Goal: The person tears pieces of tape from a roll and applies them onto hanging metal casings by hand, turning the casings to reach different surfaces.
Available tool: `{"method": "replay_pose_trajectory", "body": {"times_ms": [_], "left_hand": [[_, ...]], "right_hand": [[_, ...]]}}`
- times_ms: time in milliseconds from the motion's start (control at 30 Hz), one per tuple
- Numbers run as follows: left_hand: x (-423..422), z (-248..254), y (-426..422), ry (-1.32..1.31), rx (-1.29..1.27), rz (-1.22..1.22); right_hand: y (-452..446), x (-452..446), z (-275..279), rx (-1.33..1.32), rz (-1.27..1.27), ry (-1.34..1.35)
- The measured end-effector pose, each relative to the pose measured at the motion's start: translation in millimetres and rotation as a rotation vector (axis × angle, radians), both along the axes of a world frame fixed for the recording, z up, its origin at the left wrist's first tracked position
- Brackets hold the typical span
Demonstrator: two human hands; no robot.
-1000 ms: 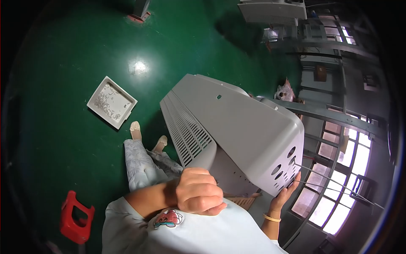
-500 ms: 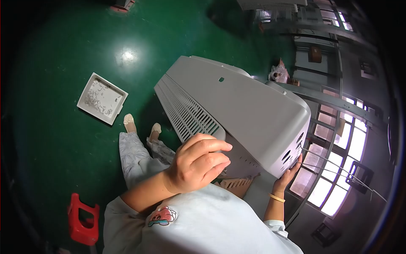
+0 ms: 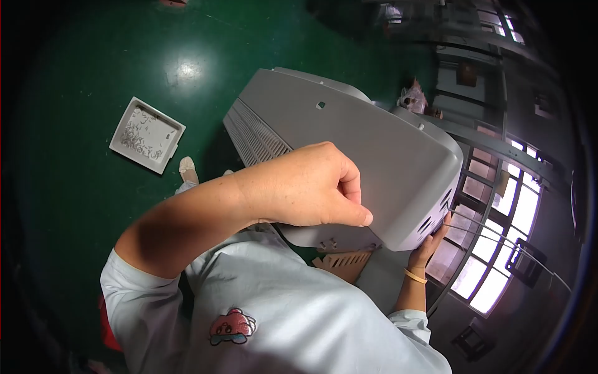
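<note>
A long light-grey plastic housing (image 3: 367, 146), with a slotted grille (image 3: 252, 134) along its left side, lies slanted before me. My left hand (image 3: 333, 187) hovers over the housing's near part, back of the hand up. Its fingers are curled in, thumb close to the index finger; whatever they may hold is hidden. At the housing's right end, beside dark oval openings, my right hand (image 3: 431, 243) grips the lower edge, a yellow band on its wrist. Two small metal-looking pegs (image 3: 328, 244) show on the lower panel beneath my left hand.
A white tray (image 3: 116, 144) with many small silvery pieces sits on the green floor (image 3: 81, 81). Part of a red stool (image 3: 109, 324) shows behind my left sleeve. Below the housing is a tan slatted piece (image 3: 344, 265). Thin white cables (image 3: 498, 240) run to the right, before bright windows.
My left hand has moved right and up across the housing, turning from a loosely curled pose to back up with the thumb drawn in. My right hand stays at the housing's end.
</note>
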State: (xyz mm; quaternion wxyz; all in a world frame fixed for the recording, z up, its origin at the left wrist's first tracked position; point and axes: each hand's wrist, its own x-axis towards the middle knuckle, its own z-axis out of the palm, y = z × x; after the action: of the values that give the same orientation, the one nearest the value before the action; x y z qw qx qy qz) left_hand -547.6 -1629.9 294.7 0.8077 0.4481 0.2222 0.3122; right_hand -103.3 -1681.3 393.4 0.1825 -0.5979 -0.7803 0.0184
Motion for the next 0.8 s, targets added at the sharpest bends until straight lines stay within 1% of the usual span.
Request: {"method": "replay_pose_trajectory", "body": {"times_ms": [200,300,400,467,533,567,600,667,700,800], "left_hand": [[4.9,-2.6,4.9,-0.049,-0.104,-0.035],[5.0,1.8,6.7,0.003,-0.059,-0.029],[7.0,0.3,7.6,0.002,-0.055,-0.022],[7.1,-0.3,8.8,0.016,-0.069,-0.040],[9.6,-4.0,8.8,-0.035,-0.130,-0.048],[10.5,-6.3,8.8,-0.038,-0.124,-0.038],[12.2,-9.0,9.1,-0.045,-0.127,-0.030],[13.9,-10.1,9.0,-0.028,-0.076,0.021],[15.1,-10.6,10.7,-0.011,-0.045,0.029],[13.2,-9.5,17.6,0.016,-0.032,0.024]], "right_hand": [[7.8,2.0,6.5,-0.004,0.029,-0.025],[9.5,2.9,6.2,0.009,0.036,-0.086],[10.5,4.4,3.0,0.012,0.047,-0.068],[11.0,5.2,2.5,0.011,0.039,-0.073],[14.2,10.3,2.5,0.025,0.070,-0.089],[15.2,11.5,1.8,0.031,0.065,-0.070],[17.6,9.7,3.0,0.036,0.051,-0.124],[21.1,10.4,0.5,0.036,0.066,-0.104],[22.9,7.7,-0.1,0.037,0.058,-0.135],[30.5,12.2,-8.5,0.042,0.082,-0.092]]}}
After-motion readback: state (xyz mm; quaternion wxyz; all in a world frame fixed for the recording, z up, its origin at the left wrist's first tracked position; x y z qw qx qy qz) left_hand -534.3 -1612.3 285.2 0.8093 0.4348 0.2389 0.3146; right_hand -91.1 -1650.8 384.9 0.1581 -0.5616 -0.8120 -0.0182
